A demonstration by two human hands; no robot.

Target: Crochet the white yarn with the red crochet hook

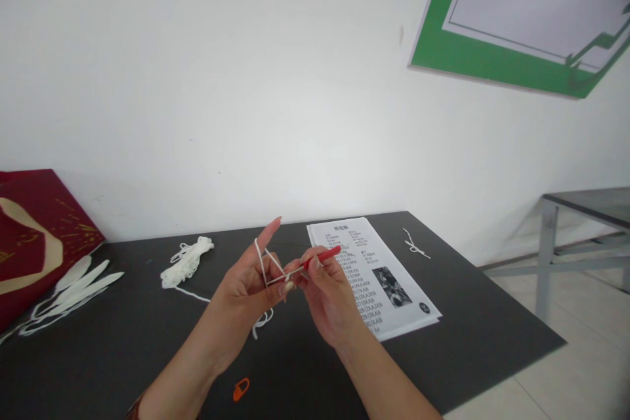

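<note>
My right hand (327, 295) grips a crochet hook (329, 253) by its red handle, the thin metal shaft pointing left. White yarn (260, 261) loops round the raised index finger of my left hand (251, 285), whose thumb and other fingers pinch the yarn at the hook's shaft. The two hands meet above the table, fingertips close together. A loose tail of yarn (262, 323) hangs below my left hand. Another strand runs left to a bundle of white yarn (188, 262) on the table. The small stitches at the hook are partly hidden by my fingers.
Printed sheets (411, 318) lie beside my right hand on the black table (482, 341). An orange stitch marker (241, 390) is near the front. White crocheted strips (81, 289) and a red bag (44, 230) are at left, a yarn scrap (416, 246) at right.
</note>
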